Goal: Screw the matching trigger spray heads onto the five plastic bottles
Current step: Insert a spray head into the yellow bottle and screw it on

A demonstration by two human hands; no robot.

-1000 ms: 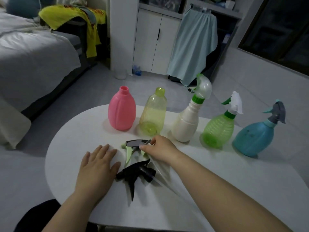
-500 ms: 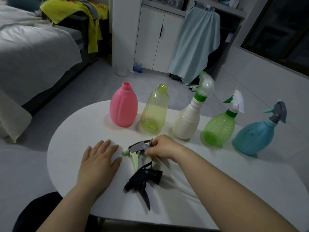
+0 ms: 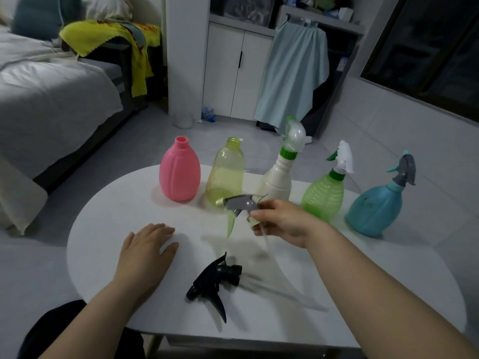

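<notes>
Five bottles stand in a row along the far side of the white table (image 3: 108, 229). From the left: pink bottle (image 3: 179, 173), neck open; yellow bottle (image 3: 226, 172), neck open; white bottle (image 3: 278, 182), fitted with a clear head on a green collar; green bottle (image 3: 324, 195), fitted with a white head; blue bottle (image 3: 375, 207), fitted with a grey head.

Right hand (image 3: 282, 222): above the table, just in front of the yellow and white bottles. Fingers closed round the collar end of the grey head (image 3: 239, 203), which is clear of the tabletop. Nozzle points left, pale green trigger hangs down, clear dip tube trails below the fingers; blurred.

Left hand (image 3: 147, 251): flat on the table, palm down, fingers spread slightly, gripping nothing.

Black head (image 3: 216, 279): on its side on the table near the front edge, between the two forearms, apart from both hands. Its clear tube runs off to the right along the surface.
</notes>
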